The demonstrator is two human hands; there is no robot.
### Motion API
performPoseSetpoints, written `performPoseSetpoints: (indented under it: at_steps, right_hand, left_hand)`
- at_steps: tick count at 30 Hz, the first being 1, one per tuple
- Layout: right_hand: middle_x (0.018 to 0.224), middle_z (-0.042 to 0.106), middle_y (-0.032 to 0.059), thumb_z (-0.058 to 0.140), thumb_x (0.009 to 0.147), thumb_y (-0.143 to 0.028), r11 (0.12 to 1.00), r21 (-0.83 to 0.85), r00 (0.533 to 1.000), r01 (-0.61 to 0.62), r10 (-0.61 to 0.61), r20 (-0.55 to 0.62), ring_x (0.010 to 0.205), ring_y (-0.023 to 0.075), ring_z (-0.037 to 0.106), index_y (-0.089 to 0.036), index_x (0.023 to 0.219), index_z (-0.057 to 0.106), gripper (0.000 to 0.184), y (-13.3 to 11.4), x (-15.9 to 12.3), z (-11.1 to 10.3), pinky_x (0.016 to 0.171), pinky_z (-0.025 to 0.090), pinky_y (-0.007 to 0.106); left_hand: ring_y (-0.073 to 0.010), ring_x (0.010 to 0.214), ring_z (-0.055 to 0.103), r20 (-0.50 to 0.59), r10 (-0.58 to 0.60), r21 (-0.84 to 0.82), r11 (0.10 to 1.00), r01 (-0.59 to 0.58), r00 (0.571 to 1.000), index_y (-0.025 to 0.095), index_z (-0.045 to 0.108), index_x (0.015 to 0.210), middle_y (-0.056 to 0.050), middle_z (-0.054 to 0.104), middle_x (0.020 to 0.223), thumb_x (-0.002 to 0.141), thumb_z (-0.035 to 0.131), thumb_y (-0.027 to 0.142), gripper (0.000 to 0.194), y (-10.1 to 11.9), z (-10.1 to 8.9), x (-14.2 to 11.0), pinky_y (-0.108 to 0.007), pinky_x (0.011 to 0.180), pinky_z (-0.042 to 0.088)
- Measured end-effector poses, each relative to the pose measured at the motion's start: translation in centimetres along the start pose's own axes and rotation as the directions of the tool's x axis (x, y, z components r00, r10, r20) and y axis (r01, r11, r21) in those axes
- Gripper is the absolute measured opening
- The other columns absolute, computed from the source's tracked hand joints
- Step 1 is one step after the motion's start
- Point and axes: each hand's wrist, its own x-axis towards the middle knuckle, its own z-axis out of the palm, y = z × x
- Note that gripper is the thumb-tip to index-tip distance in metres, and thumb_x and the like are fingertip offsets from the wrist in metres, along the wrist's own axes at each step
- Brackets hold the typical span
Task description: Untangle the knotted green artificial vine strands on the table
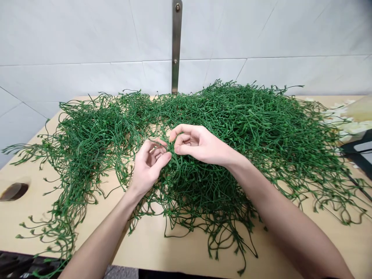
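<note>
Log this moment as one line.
left hand: curled, at green stems | right hand: curled, close to left hand | grip: unclear | stems: heaped across table

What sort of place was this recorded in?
Probably an indoor workspace, perhaps for crafts: a light wood-coloured table against a tiled wall, heaped with green, artificial-looking stems, with white petal-like pieces at right.

A: Qty check, what've we got?
B: 1 bare left hand [149,161], 1 bare right hand [200,145]. Thin green plastic-looking stems [247,116]: too many for us to count.
A: Rest?
B: 1 pale wood-look tabletop [139,248], 1 flat grey metal strip [176,38] w/ 2 round metal bolts [177,6]. White petal-like pcs [353,128]: several, exact no. unclear to us.
</note>
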Motion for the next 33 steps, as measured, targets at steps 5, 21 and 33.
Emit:
performPoseSetpoints:
  at_steps: [5,21,33]
  right_hand:
    - [0.065,0.053,-0.0062,0.057,0.075,-0.015,1.000,0.004,0.999,-0.012,0.012,0.049,0.061,0.0084,0.050,-0.018,0.095,0.053,0.021,0.47,0.06,0.02,0.064,0.041,0.024]
    - [0.058,0.042,-0.0103,0.052,0.077,-0.014,0.998,-0.010,0.993,-0.054,0.055,0.102,0.049,0.0051,0.030,-0.021,0.095,0.046,0.020,0.56,-0.04,-0.34,0.046,0.023,0.019]
    - [0.066,0.066,-0.0041,0.047,0.077,-0.008,0.998,0.043,0.999,-0.051,0.051,0.008,0.052,0.0071,0.056,-0.019,0.093,0.047,0.019,-0.13,0.27,-0.17,0.048,0.040,0.018]
  left_hand:
    - [-0.0108,0.066,0.051,0.088,-0.044,0.060,0.997,0.038,0.995,0.018,0.060,0.093,0.003,0.054,0.073,0.072,0.074,0.023,0.025,0.09,0.05,-0.26,-0.024,0.063,0.045]
    - [-0.0151,0.075,0.066,0.067,0.029,0.149,0.988,-0.039,0.997,0.017,0.068,0.083,-0.004,0.071,0.082,0.072,0.073,0.020,0.012,0.12,-0.24,0.04,-0.027,0.073,0.055]
    - [-0.0157,0.077,0.065,0.066,0.020,0.313,0.949,-0.040,0.998,0.018,0.072,0.104,-0.006,0.074,0.096,0.089,0.060,0.029,0.023,-0.40,-0.60,-0.12,-0.027,0.071,0.052]
